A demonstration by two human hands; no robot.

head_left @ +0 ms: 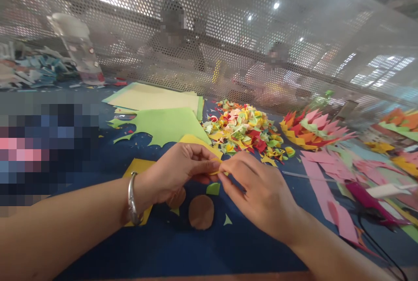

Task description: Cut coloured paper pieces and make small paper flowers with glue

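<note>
My left hand (178,171) and my right hand (257,189) meet over the blue table, both pinched on one small yellow paper piece (215,164) between the fingertips. A silver bangle (132,200) sits on my left wrist. Right below the hands lie a brown paper disc (201,212), a second brown disc (178,198) partly hidden under my left hand, and small green scraps (213,189). A yellow sheet (139,167) lies under my left wrist.
A heap of small folded coloured papers (244,131) lies behind the hands. Green and pale yellow sheets (163,122) are at the back left, a spiky folded paper flower (310,131) and pink strips (321,187) at the right. A pink glue gun (365,198) with cord lies right. Perforated mesh (228,33) backs the table; people sit behind it.
</note>
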